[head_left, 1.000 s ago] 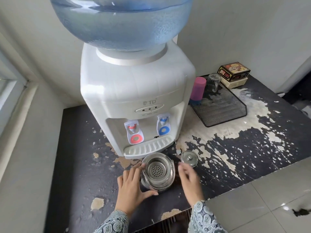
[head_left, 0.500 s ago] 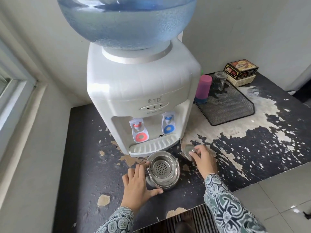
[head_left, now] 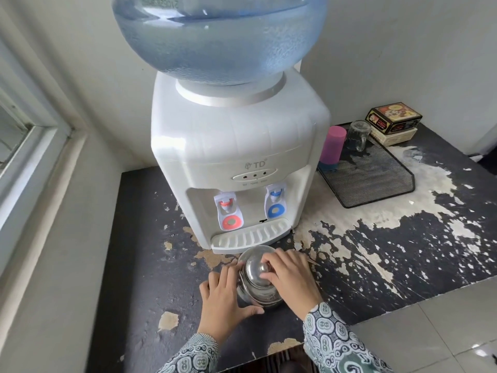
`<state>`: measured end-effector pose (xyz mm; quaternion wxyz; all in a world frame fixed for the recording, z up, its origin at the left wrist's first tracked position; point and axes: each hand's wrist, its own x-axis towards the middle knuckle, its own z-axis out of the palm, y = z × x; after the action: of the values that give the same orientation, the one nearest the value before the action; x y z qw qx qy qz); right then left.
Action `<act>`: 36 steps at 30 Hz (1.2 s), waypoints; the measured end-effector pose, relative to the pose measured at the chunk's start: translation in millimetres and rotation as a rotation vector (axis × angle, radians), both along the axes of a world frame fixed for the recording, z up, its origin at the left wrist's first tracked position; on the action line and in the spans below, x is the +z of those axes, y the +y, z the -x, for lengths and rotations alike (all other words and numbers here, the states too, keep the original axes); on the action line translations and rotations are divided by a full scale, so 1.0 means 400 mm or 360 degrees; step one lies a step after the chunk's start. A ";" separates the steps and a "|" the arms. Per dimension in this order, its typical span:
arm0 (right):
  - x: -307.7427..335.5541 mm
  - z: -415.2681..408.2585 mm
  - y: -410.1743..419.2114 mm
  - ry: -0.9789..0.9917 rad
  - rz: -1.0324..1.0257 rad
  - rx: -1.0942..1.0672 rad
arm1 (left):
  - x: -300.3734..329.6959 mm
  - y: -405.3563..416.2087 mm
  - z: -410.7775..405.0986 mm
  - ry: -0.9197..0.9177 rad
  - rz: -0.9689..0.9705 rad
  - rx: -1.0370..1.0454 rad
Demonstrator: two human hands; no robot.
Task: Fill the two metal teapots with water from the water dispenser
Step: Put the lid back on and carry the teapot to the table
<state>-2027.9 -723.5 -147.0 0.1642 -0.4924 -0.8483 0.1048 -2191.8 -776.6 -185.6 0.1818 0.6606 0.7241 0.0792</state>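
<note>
A small metal teapot (head_left: 256,293) stands on the dark worn table just in front of the white water dispenser (head_left: 236,162). My left hand (head_left: 224,300) wraps around the pot's left side. My right hand (head_left: 291,278) holds the metal lid (head_left: 255,273) by its knob, and the lid rests on top of the pot. The dispenser has a red tap (head_left: 228,211) on the left, a blue tap (head_left: 274,201) on the right, and a drip tray (head_left: 250,236) below. Only one teapot is in view.
A black mesh tray (head_left: 376,181) at the back right holds a pink cup (head_left: 332,146) and a glass mug (head_left: 356,135). Two boxes (head_left: 394,122) sit behind it. A wall and window frame close off the left side. A tiled floor lies beyond the table's right edge.
My right hand picked the lid up from the table beside the pot and brought it left onto the pot's open top, covering the strainer. My left hand stayed on the pot.
</note>
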 end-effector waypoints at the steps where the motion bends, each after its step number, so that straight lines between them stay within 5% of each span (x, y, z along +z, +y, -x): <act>1: -0.004 0.001 0.001 -0.0020 0.0010 0.0000 | -0.001 0.001 0.000 0.0011 -0.0001 0.0000; 23: 0.045 0.014 0.060 -0.0068 0.0654 0.0084 | 0.070 0.043 0.000 0.0142 0.0162 -0.0011; 36: -0.066 -0.113 0.023 -0.0045 0.0350 0.0449 | 0.058 0.048 0.042 0.0053 -0.0028 -0.0198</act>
<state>-1982.7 -714.2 -173.6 0.0812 -0.3850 -0.8946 0.2120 -2208.4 -757.3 -162.5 0.1685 0.7072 0.6838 0.0632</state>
